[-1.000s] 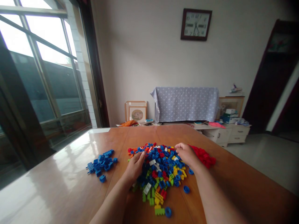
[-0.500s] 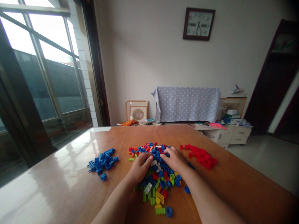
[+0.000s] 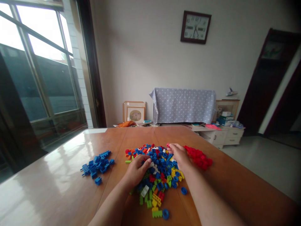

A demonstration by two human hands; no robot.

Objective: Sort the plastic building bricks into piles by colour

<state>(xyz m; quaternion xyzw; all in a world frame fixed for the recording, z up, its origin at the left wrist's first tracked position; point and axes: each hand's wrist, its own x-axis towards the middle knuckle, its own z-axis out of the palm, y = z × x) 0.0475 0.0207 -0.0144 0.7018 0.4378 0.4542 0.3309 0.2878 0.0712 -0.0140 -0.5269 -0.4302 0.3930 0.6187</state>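
A mixed pile of toy building bricks [image 3: 161,163] lies in the middle of the wooden table, blue ones most numerous, with red, yellow, green, orange and white among them. At its far right side, my right hand [image 3: 179,154] pinches a small red brick [image 3: 167,145] at the fingertips. My left hand [image 3: 137,169] rests at the pile's left side, fingers curled and thumb close to the forefinger; what lies between them is hidden. Right of my right hand sits a heap of red bricks [image 3: 198,158]. Off to the left is a group of blue bricks [image 3: 97,164].
The brown table [image 3: 77,191] reaches toward a low white cabinet [image 3: 219,137] and a cloth-covered object [image 3: 184,105]. A blue wheel-shaped piece [image 3: 165,214] and a green brick [image 3: 157,214] lie near me. A clock [image 3: 196,27] hangs on the wall; windows stand left.
My right hand has lifted from the pile and turned, now with a red brick at its fingertips, closer to the red heap. My left hand stays by the pile. The view has shifted slightly right.
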